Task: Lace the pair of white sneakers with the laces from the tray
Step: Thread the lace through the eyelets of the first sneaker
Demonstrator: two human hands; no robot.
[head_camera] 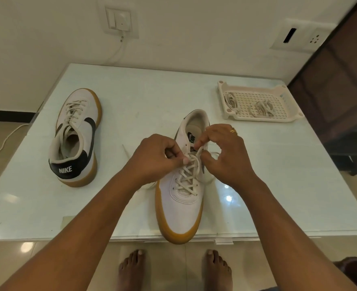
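Sneaker (180, 213): smooth white upper, gum-coloured rubber sole; lies under both grips on the glossy pale desk (131, 97), toe toward the person. Flat off-white lace (189, 175) criss-crosses its lower eyelets. The left grip (154, 156) pinches one strand and the right grip (221, 154) the other. Second sneaker (74, 133), laced, sits well left of the grips. Perforated white plastic tray (263, 121), beyond the right grip, holds bundled laces (261, 109).

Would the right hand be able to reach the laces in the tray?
Probably yes: only bare table lies between the right hand and the tray, but it is pinching a lace now.
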